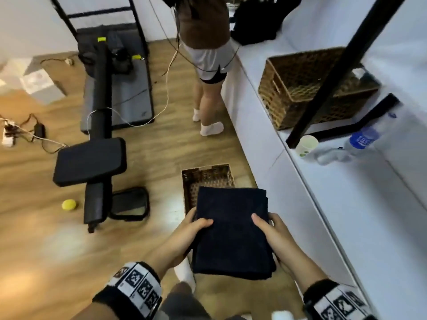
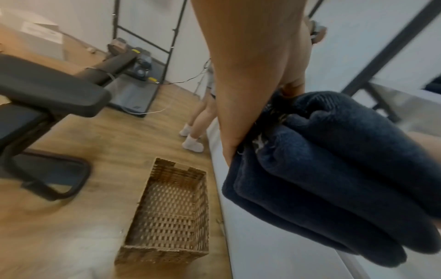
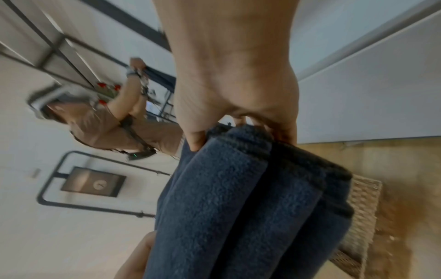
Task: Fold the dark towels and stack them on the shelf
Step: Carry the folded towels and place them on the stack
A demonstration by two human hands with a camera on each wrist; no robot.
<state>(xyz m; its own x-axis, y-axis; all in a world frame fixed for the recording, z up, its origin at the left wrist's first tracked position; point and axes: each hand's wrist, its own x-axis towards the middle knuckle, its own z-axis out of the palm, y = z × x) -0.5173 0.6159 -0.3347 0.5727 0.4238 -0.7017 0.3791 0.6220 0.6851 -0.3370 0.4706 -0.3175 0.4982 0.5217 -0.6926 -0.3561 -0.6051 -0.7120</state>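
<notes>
A folded dark navy towel (image 1: 232, 229) lies flat between my two hands, held in the air over the floor beside the white shelf unit (image 1: 346, 204). My left hand (image 1: 191, 229) grips its left edge, thumb on top and fingers underneath. On the opposite edge my right hand (image 1: 265, 227) holds it the same way. The left wrist view shows the towel (image 2: 334, 179) as several thick folded layers under my left hand (image 2: 250, 113). In the right wrist view, my right hand (image 3: 236, 105) pinches the layered towel (image 3: 250, 198).
An empty wicker basket (image 1: 208, 179) stands on the wood floor under the towel. A second wicker basket (image 1: 307, 88), a paper cup (image 1: 306, 145) and a water bottle (image 1: 362, 138) sit on the shelf. Another person (image 1: 208, 54) stands ahead at the shelf. An exercise bench (image 1: 92, 158) lies left.
</notes>
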